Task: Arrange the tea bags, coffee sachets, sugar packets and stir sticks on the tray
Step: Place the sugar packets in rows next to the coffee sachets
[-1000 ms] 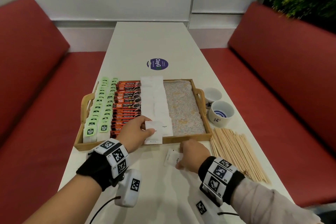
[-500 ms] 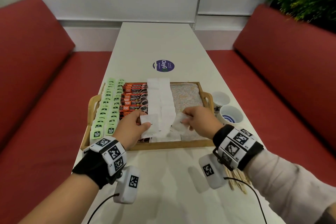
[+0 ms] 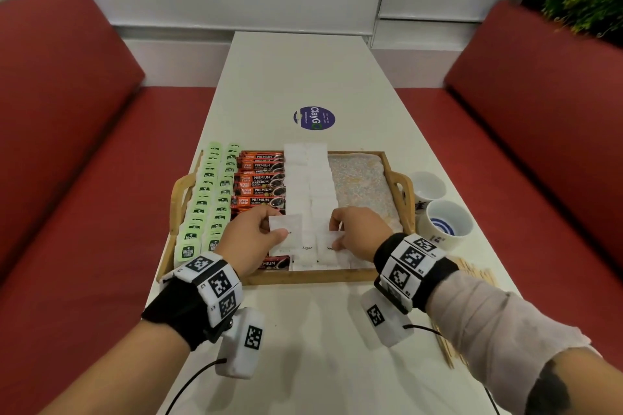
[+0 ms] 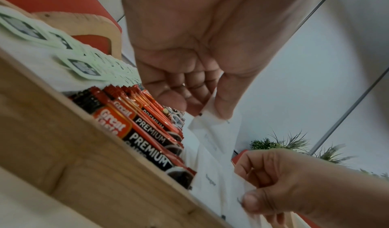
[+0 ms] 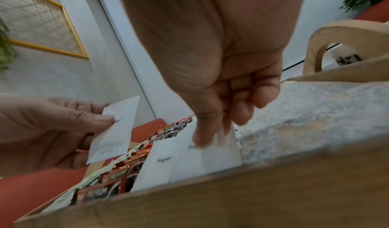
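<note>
Tea bags (image 3: 205, 202) fill the wooden tray (image 3: 303, 276) far left, coffee sachets (image 3: 261, 184) next, then sugar packets (image 3: 310, 178). Your L hand (image 3: 251, 239) pinches a sugar packet (image 3: 286, 224) just above the rows; R hand (image 3: 359, 229) pinches another packet (image 3: 332, 241) down in the near row. Stir sticks (image 3: 472, 271) lie on the table, R of tray

a wooden tray (image 3: 303, 276) sits on a white table (image 3: 303, 71), holding green tea bags (image 3: 205, 199), orange coffee sachets (image 3: 261, 184) and white sugar packets (image 3: 308, 178) in rows. the left hand (image 3: 251, 239) pinches one sugar packet (image 3: 286, 222); the right hand (image 3: 359, 229) pinches another packet (image 3: 332, 239). two cups (image 3: 445, 222) and stir sticks (image 3: 472, 271) lie right of the tray.
</note>
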Tool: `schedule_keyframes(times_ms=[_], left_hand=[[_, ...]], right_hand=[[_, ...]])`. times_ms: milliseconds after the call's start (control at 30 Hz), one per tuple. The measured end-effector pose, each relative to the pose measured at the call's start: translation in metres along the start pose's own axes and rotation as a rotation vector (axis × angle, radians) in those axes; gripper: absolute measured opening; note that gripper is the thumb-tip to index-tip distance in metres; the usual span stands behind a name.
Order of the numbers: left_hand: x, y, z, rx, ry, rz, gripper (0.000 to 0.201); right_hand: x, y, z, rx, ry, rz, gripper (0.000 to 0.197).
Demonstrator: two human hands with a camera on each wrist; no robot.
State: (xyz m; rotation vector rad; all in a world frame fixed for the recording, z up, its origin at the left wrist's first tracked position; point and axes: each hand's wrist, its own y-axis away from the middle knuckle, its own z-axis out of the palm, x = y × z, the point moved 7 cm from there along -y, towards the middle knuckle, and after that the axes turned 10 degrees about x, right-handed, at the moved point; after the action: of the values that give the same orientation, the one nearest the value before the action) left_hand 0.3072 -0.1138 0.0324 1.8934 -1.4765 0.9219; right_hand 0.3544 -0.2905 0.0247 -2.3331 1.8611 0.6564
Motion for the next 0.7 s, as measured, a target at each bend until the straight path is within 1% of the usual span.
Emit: schedule_keyframes(times_ms=[200, 300, 367, 433, 567, 633, 700], left_hand=[[-0.002, -0.005, 0.000, -0.003, 0.018, -0.021, 0.020], [0.003, -0.009, 0.003, 0.008, 0.025, -0.024, 0.021], [0.009, -0.010, 0.008, 0.003, 0.014, -0.017, 0.024], [0.013, -0.011, 0.016, -0.019, -0.005, -0.011, 0.025], [0.016, -0.011, 0.035, -0.090, -0.065, -0.010, 0.017], [0.013, -0.011, 0.040, -0.119, -0.069, -0.038, 0.010], [0.012, -0.013, 0.041, -0.132, -0.124, -0.028, 0.007]], right_hand=[[0.002, -0.002, 0.000, 0.048, 0.013, 0.016, 0.037], [-0.002, 0.000, -0.012, 0.118, -0.074, -0.014, 0.039], [-0.010, 0.003, -0.019, 0.120, -0.204, -0.060, 0.031], [-0.018, 0.005, -0.022, 0.104, -0.279, -0.090, 0.022], [-0.019, 0.005, -0.014, 0.099, -0.257, -0.075, 0.008], [-0.016, 0.004, -0.007, 0.096, -0.234, -0.050, 0.004], [-0.013, 0.004, -0.001, 0.091, -0.234, -0.024, 0.004]])
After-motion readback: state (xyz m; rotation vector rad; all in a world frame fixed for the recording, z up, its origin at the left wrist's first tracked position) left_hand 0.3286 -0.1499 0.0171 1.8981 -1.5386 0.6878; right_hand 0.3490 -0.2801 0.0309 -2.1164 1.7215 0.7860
